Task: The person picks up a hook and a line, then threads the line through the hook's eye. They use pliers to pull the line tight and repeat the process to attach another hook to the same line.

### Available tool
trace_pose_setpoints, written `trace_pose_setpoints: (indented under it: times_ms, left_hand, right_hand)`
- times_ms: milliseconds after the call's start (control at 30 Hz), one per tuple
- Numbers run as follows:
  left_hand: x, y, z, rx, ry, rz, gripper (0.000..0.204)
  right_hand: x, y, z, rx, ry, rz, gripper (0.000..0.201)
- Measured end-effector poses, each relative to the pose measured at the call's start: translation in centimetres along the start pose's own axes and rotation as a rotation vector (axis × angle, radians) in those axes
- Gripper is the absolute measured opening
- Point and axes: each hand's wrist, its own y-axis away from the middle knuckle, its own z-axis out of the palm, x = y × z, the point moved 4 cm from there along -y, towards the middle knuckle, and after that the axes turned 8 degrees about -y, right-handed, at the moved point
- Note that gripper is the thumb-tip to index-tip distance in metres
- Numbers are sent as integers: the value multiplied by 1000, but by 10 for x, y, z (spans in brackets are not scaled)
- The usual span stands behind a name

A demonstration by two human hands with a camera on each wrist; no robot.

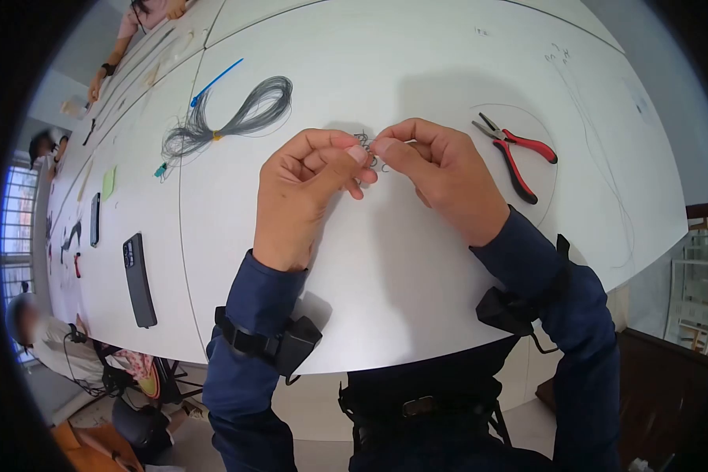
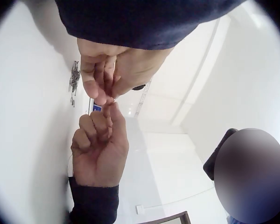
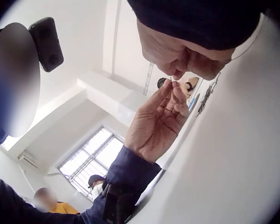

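Note:
My left hand [image 1: 305,177] and right hand [image 1: 452,173] meet over the white table, their fingertips almost touching. Between thumb and index finger the left hand pinches a thin dark hook [image 3: 171,80], mostly hidden by the fingertips. The right hand's thumb and index finger press together right beside it, with a fine clear line [image 3: 250,48] running out from that hand. Below the fingers lies a small pile of dark hooks [image 2: 74,77], partly covered by the hands in the head view.
Red-handled pliers [image 1: 519,157] lie right of the hands. A bundle of grey line [image 1: 240,122] and a blue cable tie [image 1: 218,82] are at the upper left. A dark phone [image 1: 138,279] lies at left. Loose lines [image 1: 598,145] stretch along the right side. Other people sit around the table.

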Motion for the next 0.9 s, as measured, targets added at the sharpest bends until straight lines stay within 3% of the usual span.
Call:
trace_pose_setpoints:
  times_ms: [200, 367, 467, 600, 800, 900]
  left_hand:
    - [-2, 2, 4, -15, -74, 9, 12]
    - [-1, 4, 7, -17, -337, 44, 14]
    - [3, 6, 10, -45, -307, 79, 17]
    - [2, 5, 10, -66, -223, 29, 18]
    - [-2, 2, 6, -135, -107, -102, 16]
    - [-5, 2, 4, -121, -53, -118, 15]
  right_hand:
    - [8, -3, 0, 20, 28, -135, 28]
    - [-1, -1, -4, 38, 207, -78, 27]
    - [-4, 1, -1, 57, 232, -96, 27]
    - [-2, 1, 1, 60, 116, -173, 27]
    - [-2, 0, -1, 10, 247, -122, 26]
    - [1, -2, -1, 5, 163, -157, 26]
